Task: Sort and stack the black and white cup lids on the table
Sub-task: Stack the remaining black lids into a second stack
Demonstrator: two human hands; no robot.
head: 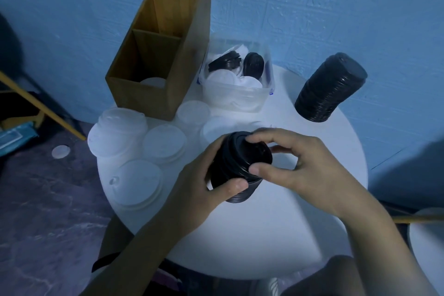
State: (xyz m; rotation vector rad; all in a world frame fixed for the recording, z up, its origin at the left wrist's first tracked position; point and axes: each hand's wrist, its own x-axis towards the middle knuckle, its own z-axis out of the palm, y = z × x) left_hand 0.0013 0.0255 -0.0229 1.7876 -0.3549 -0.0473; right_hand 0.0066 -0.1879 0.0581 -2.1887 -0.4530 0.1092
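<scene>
Here the left hand (209, 187) grips a short black plastic cup-lid stack (228, 170), tilted rightward toward the right hand (305, 166), which pinches its top lid (252, 155).

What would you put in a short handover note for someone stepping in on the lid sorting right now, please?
Left hand: grips the short black stack by its side.
Right hand: pinches the top black lid of that stack.
Done: tall black stack at the table's right rear; white stacks on its left; single white lid in the wooden box's front compartment.
Left: mixed black and white lids in the clear tub; a stray white lid lies on the floor.
</scene>
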